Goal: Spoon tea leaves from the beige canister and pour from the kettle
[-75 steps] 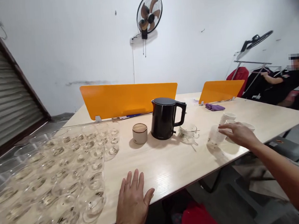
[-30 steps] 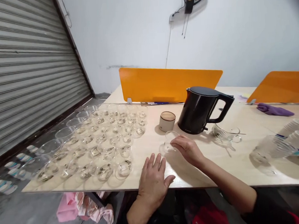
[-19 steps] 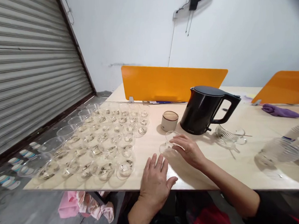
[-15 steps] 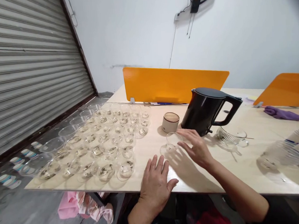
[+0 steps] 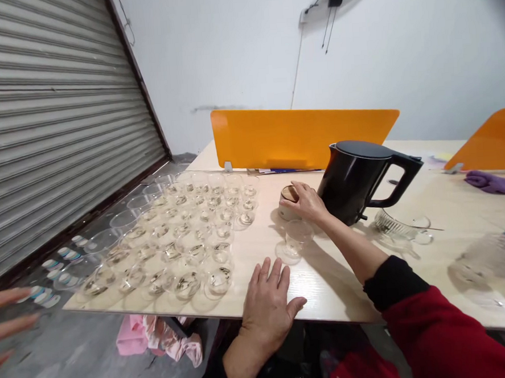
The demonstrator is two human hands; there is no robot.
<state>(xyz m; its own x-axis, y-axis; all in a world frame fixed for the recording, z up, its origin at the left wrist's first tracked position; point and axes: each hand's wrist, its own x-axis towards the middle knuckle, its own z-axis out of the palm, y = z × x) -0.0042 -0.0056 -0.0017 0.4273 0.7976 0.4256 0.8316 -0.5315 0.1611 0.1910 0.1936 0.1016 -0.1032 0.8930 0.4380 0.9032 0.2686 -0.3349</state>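
Right hand (image 5: 307, 204), off cup (image 5: 299, 233), now over canister lid (image 5: 290, 194) (grip unclear); left fingers (image 5: 264, 270) spread.

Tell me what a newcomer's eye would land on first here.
Probably the crowd of clear cups, many with dark bits inside, at the left of the table. Next, the black kettle right of centre, with a small jar to its left. Behind the kettle stands a bright orange panel.
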